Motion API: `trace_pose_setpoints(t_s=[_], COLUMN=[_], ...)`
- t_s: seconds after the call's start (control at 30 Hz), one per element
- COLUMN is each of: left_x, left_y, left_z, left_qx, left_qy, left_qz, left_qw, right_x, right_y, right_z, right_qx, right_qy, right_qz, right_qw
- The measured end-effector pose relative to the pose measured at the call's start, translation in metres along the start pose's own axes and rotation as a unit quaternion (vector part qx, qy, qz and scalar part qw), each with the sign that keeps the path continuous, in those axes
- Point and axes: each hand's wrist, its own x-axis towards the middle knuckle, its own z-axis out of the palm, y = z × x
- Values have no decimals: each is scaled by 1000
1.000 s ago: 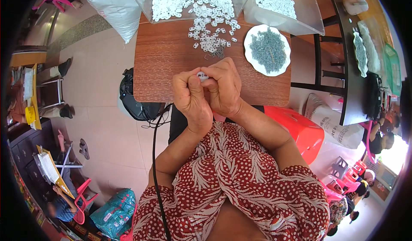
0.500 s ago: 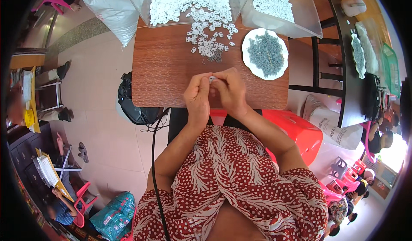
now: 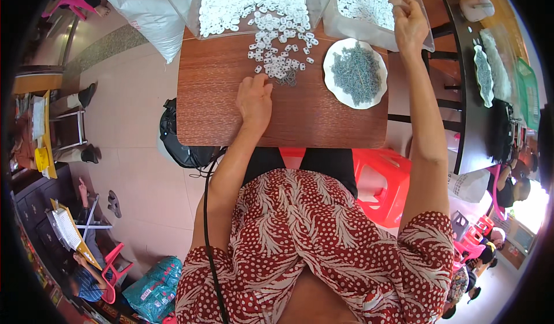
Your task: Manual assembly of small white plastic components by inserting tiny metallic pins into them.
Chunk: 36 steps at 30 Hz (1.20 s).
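Brown wood-grain tabletop (image 3: 213, 104) is being used as work surface; a white scalloped plate (image 3: 340, 95) on it is being taken as landmark. Grey screws (image 3: 355, 73) are being held in a heap on the plate. A small screw cluster (image 3: 287, 79) is being kept left of the plate, beside loose white two-hole plastic clips (image 3: 283, 52). More clips are being contained in a clear left bin (image 3: 321, 6), beyond and left of the plate, and a clear right bin (image 3: 358, 32), just beyond it.

Left hand (image 3: 255, 101) is being held left of the plate, fingers curled at the near edge of the loose clips; whether anything is being gripped cannot be told. Right hand (image 3: 411, 26) is being extended beyond and right of the plate, at the right bin's side, fingers loosely bent; contents cannot be told.

Step in hand is being judged as depositing at right, picking at left. Next move is being judged as calling for one clip being isolated by fine pinch.
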Motion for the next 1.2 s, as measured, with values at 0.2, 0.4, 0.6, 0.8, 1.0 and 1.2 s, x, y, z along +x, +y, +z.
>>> trace_pose_setpoints(t_s=[0.2, 0.4, 0.6, 0.8, 1.0, 1.2], left_x=[1, -1, -4, -4, 6, 31], left_y=[2, -9, -16, -26, -26, -24], left_z=[10, 1, -9, -13, -15, -6], left_qx=[153, 102, 19, -83, -104, 47], left_qy=[-27, -44, -39, -19, -8, 31], left_qz=[-29, -8, 14, -64, -124, -114], left_qw=[987, 994, 999, 994, 987, 992], right_x=[-56, -136, -201, -222, -226, -224], right_y=[-28, -69, -94, -122, -124, -127], right_z=[7, 9, 47, 74, 87, 90], right_qx=[24, 154, 240, 215, 155, 127], right_qy=[54, -44, -178, -178, -199, -197], right_qz=[-111, -163, -134, -115, -225, -266], right_qw=[992, 974, 945, 953, 941, 935])
